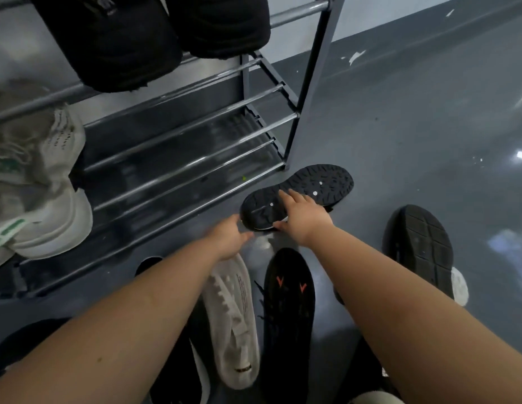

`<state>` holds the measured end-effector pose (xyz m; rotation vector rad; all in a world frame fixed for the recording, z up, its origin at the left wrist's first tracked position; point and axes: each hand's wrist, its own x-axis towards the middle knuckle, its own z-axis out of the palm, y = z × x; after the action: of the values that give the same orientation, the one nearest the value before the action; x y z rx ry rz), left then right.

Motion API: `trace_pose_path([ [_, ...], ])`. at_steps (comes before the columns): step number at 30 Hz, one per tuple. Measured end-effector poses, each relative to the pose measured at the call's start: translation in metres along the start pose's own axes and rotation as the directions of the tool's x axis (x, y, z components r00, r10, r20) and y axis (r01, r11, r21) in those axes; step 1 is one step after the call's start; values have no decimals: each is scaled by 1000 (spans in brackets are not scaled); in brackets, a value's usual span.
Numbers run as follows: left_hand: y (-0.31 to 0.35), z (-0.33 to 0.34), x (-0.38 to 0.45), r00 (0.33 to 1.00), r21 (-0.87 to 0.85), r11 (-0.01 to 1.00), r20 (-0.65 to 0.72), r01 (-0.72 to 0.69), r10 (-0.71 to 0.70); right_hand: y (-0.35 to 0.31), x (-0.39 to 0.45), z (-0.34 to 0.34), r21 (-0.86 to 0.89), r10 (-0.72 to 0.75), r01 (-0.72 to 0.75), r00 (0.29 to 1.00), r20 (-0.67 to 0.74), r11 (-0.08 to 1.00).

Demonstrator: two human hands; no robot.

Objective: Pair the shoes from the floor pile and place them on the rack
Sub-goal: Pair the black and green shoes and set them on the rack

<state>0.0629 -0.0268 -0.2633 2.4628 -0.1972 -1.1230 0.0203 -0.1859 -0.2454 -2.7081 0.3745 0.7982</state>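
- Sole-up black shoe (297,193) lies on the floor at the rack's (294,135) 5 o'clock corner.
- Right hand (305,212) spreads over its sole, thumb under the edge, not yet clamped; left hand (227,237) open, fingertips just beside the heel.
- Step: picking 1 shoe; next, find its mate in the pile.
- Rack holds black shoes (114,42) at 12, pale sneakers (41,182) at 9.
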Motion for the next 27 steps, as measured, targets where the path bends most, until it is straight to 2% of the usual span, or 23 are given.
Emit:
trace_pose_path([
  [4, -2, 8, 28, 993, -215, 971, -26, 109, -117, 6, 26, 4, -24, -28, 27, 999, -31, 999],
  [8, 5, 17, 47, 989, -388, 912, 1, 134, -145, 12, 50, 1, -52, -44, 45, 999, 15, 998],
  [14, 7, 24, 58, 977, -538, 830, -48, 149, -207, 17, 74, -2, -135, -90, 101, 993, 80, 986],
  [20, 6, 22, 55, 990, -561, 818, 29, 128, -135, 14, 76, -14, -413, -86, 89, 996, 26, 907],
  [24, 7, 14, 40, 997, -619, 782, 35, 74, -67, 19, 61, -14, -303, -50, 62, 998, 45, 951],
  [27, 4, -2, 21, 1000, -656, 755, 5, 4, 0, 13, 44, -18, -109, -72, 66, 996, -53, 992],
])
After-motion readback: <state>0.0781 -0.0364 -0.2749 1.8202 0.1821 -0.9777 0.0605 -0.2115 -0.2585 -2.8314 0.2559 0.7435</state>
